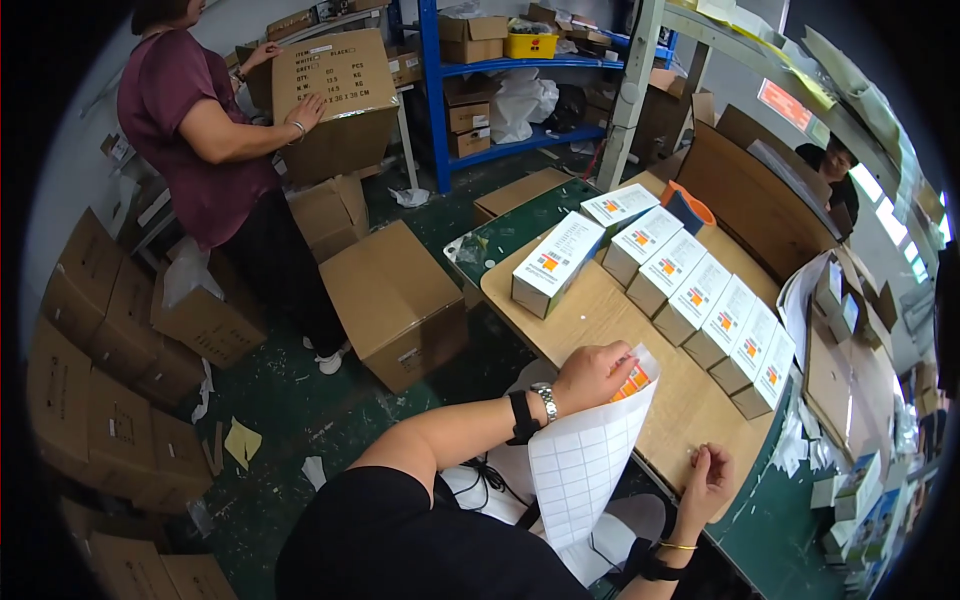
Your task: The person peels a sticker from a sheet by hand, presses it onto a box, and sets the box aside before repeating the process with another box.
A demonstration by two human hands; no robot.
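My left hand (pixel 596 377) is closed on the upper edge of a sticker sheet (pixel 590 470), its white gridded side hanging down over my lap. Orange stickers (pixel 632 380) show on the curled part beside my fingers. Over the table's near right edge, my right hand (pixel 708 482) has thumb and fingertips pinched together; whatever they hold, if anything, is too small to name. Several white boxes (pixel 693 290) with small orange marks stand in a slanting row beyond my hands. Another white box (pixel 558 262) stands at the row's left end, turned a little differently.
A roll of tape with an orange core (pixel 690 207) lies behind the boxes. Left of the table, a large carton (pixel 393 290) stands on the floor. A co-worker (pixel 205 130) holds another carton (pixel 337 100). Blue shelving (pixel 431 95) stands behind; small packages (pixel 858 490) crowd the right.
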